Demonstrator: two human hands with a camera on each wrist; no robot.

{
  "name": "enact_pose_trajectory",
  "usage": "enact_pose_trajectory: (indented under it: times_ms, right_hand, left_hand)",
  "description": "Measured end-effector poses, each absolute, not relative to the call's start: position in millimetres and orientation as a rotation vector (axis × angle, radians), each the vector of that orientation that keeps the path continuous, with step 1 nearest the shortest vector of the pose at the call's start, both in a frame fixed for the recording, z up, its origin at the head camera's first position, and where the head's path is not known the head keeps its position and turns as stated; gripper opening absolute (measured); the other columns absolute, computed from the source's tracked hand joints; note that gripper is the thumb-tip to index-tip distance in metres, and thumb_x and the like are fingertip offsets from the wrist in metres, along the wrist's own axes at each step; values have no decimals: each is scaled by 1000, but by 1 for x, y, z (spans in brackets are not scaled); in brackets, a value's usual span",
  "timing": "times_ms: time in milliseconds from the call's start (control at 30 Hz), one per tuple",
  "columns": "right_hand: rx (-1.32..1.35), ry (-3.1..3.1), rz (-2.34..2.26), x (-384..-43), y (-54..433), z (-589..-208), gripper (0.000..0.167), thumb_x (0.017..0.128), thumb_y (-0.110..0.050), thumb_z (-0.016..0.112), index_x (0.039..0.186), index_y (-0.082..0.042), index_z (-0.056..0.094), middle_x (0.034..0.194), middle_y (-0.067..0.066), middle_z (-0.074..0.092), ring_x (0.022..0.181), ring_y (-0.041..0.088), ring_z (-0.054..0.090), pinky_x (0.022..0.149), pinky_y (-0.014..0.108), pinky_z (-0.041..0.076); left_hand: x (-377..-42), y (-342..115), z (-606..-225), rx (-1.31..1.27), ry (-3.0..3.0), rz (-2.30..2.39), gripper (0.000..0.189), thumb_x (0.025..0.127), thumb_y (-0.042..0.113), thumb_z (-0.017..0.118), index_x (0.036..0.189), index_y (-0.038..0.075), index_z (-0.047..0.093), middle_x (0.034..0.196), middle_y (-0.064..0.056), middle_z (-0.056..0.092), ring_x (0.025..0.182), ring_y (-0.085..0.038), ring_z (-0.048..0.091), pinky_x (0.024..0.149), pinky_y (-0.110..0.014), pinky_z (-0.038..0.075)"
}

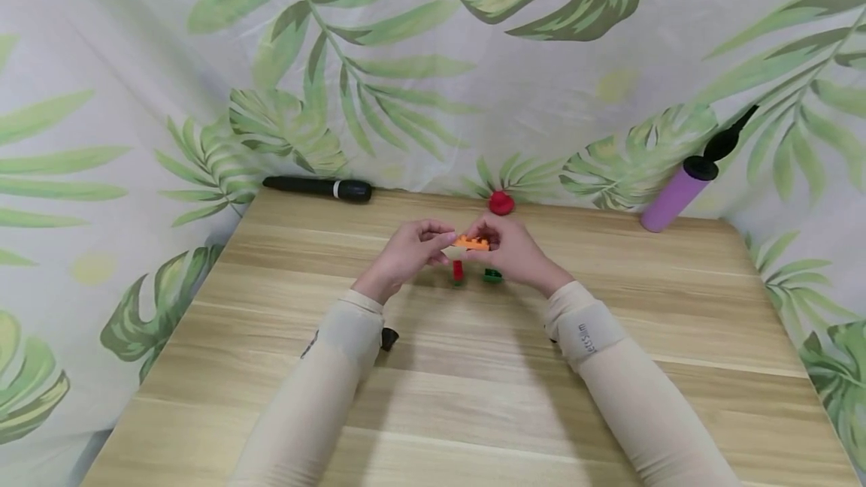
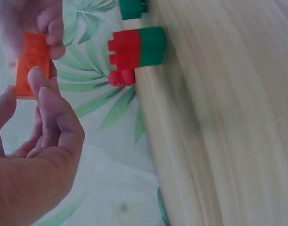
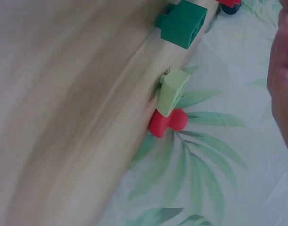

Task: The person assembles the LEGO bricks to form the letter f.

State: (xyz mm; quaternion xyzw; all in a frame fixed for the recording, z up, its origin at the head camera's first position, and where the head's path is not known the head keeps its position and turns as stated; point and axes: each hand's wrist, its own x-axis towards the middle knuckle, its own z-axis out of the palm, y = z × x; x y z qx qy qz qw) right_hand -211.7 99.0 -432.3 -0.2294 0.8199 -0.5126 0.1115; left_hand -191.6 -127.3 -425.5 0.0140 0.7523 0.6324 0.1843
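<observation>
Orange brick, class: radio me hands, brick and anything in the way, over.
Left hand and right hand both pinching orange brick. Brick raised above table. Red block on green block nearby, nothing apparently in the way.

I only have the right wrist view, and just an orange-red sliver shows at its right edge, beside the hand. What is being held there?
Observer: An orange brick, held by the left hand and right hand together.
Operator: Are any of the other bricks joined?
Observer: In the left wrist view, a red brick appears stacked on a green brick.
Operator: Anything near the back right corner of the table?
Observer: Yes, the head view shows a purple cylinder with a black top there.
</observation>
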Motion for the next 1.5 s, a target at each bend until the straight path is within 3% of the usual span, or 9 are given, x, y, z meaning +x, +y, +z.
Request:
enact_pose_trajectory:
  times_ms: [167,267,400,533,667,1000,1500]
  right_hand:
    - [-554,2313,-1471,-214,103,-432,33,93,-20,84,119,-8,67,117,10,71,106,23,70,95,37,56]
    - [-560,2377,-1334,-215,102,-434,40,93,-20,84,127,-8,67,125,11,72,117,27,70,104,45,55]
    - [-570,2443,-1197,-216,99,-441,42,91,-22,86,129,-10,71,127,9,74,117,25,70,101,44,56]
    - [-647,2509,-1085,-215,97,-445,38,92,-21,85,126,-9,74,118,7,75,105,21,71,91,38,58]
    - [-772,2556,-948,-214,97,-448,34,95,-20,81,127,-8,75,109,4,75,93,16,66,84,34,56]
    - [-828,2550,-873,-216,98,-448,37,99,-19,77,133,-5,72,120,6,77,100,15,67,93,38,57]
    - [-831,2547,-834,-216,100,-445,39,99,-17,76,135,-4,71,121,8,75,97,17,65,90,37,56]
  left_hand:
    - [-188,-128,-429,149,2265,1664,39,104,23,70,137,3,64,128,-13,69,105,-41,71,100,-59,55]
    - [-186,-129,-432,228,2443,1458,41,103,23,73,140,6,65,129,-11,71,99,-33,71,89,-47,60]
    - [-182,-126,-433,317,2662,1130,40,101,22,75,138,9,69,128,-8,74,89,-19,69,79,-34,57]
    - [-179,-120,-433,399,2820,837,36,100,20,75,134,7,72,131,-9,74,107,-24,72,94,-42,58]
    - [-176,-116,-437,416,2886,652,35,101,21,75,133,8,73,135,-10,73,126,-29,68,105,-48,54]
    - [-174,-113,-439,431,2875,594,35,103,21,72,136,7,71,129,-12,73,118,-29,70,100,-48,57]
    - [-174,-115,-440,399,2887,627,36,101,27,75,132,8,74,132,-9,74,120,-28,71,99,-47,57]
